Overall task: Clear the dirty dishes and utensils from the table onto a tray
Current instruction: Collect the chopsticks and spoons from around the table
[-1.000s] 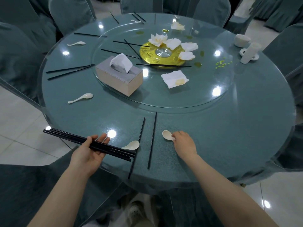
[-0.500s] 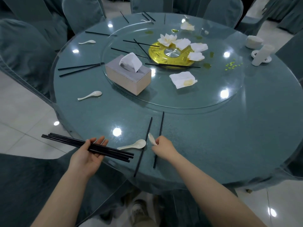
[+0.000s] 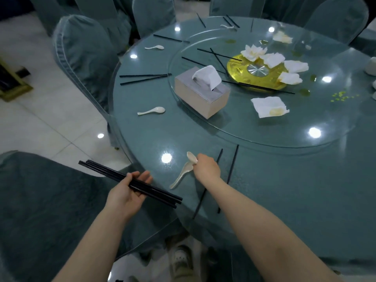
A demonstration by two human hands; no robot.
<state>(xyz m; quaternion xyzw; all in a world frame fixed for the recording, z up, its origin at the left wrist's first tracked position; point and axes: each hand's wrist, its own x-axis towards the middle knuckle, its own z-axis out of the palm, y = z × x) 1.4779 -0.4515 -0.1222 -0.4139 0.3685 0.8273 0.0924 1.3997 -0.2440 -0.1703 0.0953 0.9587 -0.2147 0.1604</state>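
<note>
My left hand (image 3: 127,191) holds a bundle of black chopsticks (image 3: 130,181) at the near edge of the round teal table (image 3: 284,180). My right hand (image 3: 206,168) grips a white spoon (image 3: 192,157) whose bowl sticks up from the fingers. The hand rests on the bowl end of a second white spoon (image 3: 180,177) lying on the table. A pair of black chopsticks (image 3: 232,169) lies just right of that hand. More spoons (image 3: 152,111) and chopsticks (image 3: 143,78) lie around the rim. No tray is in view.
A glass turntable (image 3: 244,127) carries a tissue box (image 3: 202,92), a gold centre plate (image 3: 257,73), crumpled napkins (image 3: 269,106) and loose chopsticks. Covered chairs (image 3: 81,55) ring the table; one stands close at my left. White cups sit at the far right edge.
My right hand picked up the spoon at the right, carried it left across the chopstick pair and came down on the second spoon. The camera turned left.
</note>
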